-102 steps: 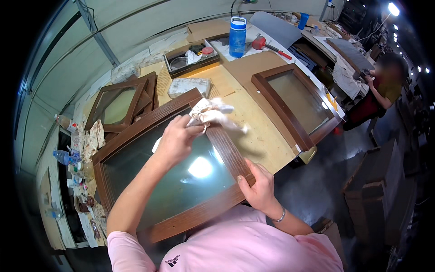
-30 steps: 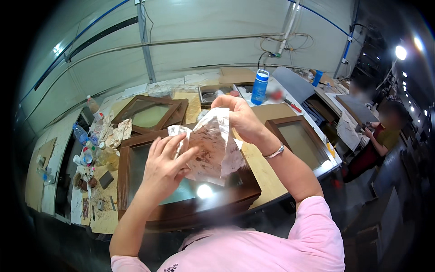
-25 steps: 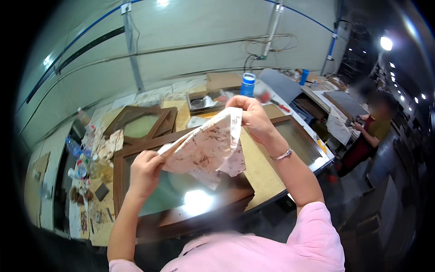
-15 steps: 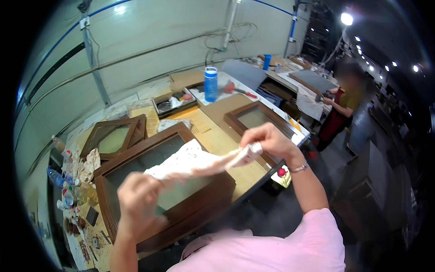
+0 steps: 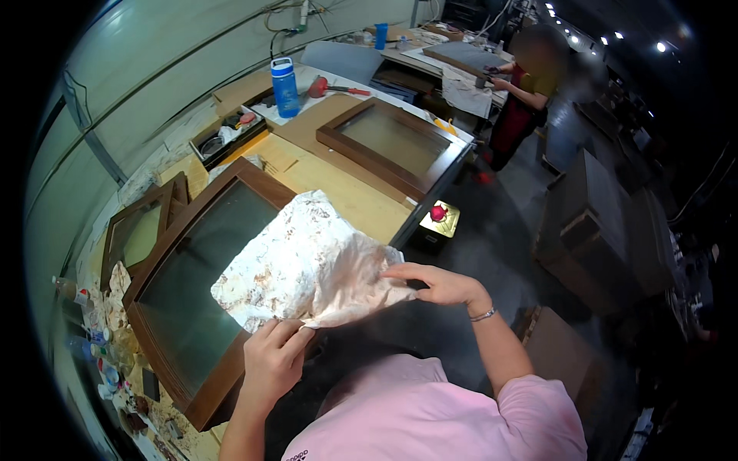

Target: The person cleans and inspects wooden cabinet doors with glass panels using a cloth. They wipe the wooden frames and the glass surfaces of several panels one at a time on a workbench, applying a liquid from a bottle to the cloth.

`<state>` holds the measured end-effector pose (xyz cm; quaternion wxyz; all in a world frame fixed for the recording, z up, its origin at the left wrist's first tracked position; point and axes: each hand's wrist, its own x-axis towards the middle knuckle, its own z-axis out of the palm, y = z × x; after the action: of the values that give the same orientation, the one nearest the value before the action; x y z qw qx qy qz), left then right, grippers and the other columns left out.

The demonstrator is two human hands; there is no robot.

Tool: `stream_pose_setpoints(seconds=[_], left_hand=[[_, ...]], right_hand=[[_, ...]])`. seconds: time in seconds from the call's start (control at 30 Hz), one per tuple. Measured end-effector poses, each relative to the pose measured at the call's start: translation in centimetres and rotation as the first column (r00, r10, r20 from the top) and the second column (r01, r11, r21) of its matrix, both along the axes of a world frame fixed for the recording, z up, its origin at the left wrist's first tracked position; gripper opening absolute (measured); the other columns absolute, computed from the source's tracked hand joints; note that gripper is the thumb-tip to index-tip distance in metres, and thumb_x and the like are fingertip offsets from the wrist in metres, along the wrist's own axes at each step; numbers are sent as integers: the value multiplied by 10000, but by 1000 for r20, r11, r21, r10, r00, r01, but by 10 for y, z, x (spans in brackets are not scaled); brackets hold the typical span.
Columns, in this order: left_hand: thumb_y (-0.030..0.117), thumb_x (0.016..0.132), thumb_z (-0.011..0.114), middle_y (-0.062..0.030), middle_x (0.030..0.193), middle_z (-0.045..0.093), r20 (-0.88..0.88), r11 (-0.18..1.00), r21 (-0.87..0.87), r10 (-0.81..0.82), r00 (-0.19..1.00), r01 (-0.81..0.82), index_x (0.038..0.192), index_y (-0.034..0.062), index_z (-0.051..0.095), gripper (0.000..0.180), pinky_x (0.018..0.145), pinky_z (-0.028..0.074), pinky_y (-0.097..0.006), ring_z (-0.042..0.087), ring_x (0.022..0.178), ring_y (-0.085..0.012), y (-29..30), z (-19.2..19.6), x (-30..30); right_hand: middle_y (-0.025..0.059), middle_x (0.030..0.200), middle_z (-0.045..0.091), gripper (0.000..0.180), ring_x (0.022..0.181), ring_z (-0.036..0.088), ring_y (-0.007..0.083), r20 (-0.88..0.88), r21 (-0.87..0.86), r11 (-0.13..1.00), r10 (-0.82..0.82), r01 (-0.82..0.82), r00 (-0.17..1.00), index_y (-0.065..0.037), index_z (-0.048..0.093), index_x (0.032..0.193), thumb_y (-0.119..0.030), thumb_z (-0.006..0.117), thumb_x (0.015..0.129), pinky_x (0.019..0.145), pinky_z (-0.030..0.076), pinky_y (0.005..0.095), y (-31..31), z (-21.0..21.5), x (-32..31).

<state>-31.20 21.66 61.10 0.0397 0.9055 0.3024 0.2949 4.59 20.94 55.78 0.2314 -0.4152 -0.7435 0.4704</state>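
A white cloth (image 5: 307, 253) with brown stains hangs spread between my hands, partly covering a brown wooden frame with a glass pane (image 5: 207, 246). My left hand (image 5: 273, 357) pinches the cloth's near edge between thumb and fingers. At the cloth's right corner my right hand (image 5: 442, 284) grips it, the index finger stretched along the fabric. The frame lies tilted on the workbench, and its right part is hidden behind the cloth. Farther back, a second glazed wooden frame (image 5: 384, 142) rests on brown board, and a smaller one (image 5: 138, 230) lies to the left.
On the bench stand a blue bottle (image 5: 284, 88) and a tray of small items (image 5: 227, 134), with a red-headed mallet (image 5: 319, 87) nearby. Several bottles (image 5: 104, 349) crowd the left edge. A metal can (image 5: 440, 221) sits below the bench's right edge. Another person (image 5: 530, 92) works at a farther table.
The cloth went from stretched and bunched to spread out flatter, lower down. Both hands came down toward me, my left moving rightward. The view has tilted and shifted right.
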Motion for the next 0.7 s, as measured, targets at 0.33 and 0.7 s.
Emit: stream_pose_setpoints(seconds=[0.33,0.7], left_hand=[[5,655,758,-66,885,679,123,991,-71,120,985,-112,879,75,700,242,642,502,-375,606,732,-278,-25,-5,20],[141,678,792,-29,842,668,-10,918,-267,302,953,-293,850,114,705,194,649,511,-361,616,759,-239,-43,-11,83]], right_hand=[[70,923,660,318,834,639,135,-605,-493,796,-604,351,519,23,537,1168,-2,652,873,772,511,260,63,-30,-51],[-8,783,625,78,676,598,70,-585,-519,849,-436,97,683,-42,625,863,-41,703,862,609,510,225,103,-15,-10]])
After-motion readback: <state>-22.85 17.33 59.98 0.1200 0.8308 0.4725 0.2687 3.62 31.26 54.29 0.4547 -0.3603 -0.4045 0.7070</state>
